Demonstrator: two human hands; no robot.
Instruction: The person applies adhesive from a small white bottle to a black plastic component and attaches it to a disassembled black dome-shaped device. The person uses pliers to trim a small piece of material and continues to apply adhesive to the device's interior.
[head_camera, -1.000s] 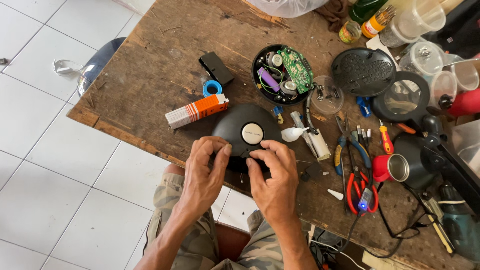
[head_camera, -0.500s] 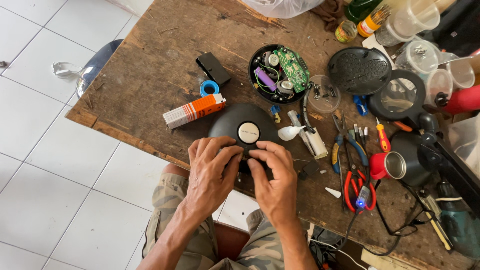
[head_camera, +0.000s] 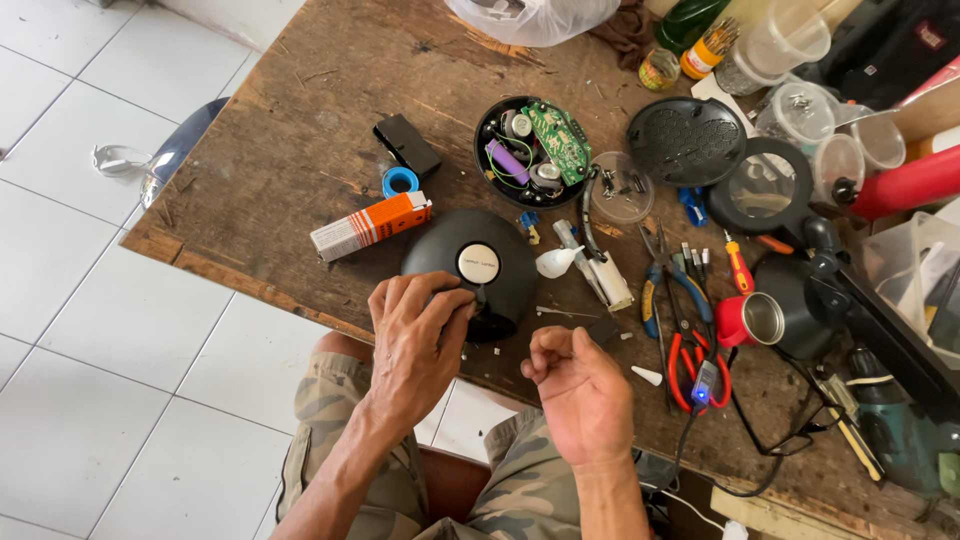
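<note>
Only left hand (head_camera: 415, 335) on black dome (head_camera: 470, 265)

Right hand (head_camera: 580, 395) has left the black dome (head_camera: 470, 262).
</note>
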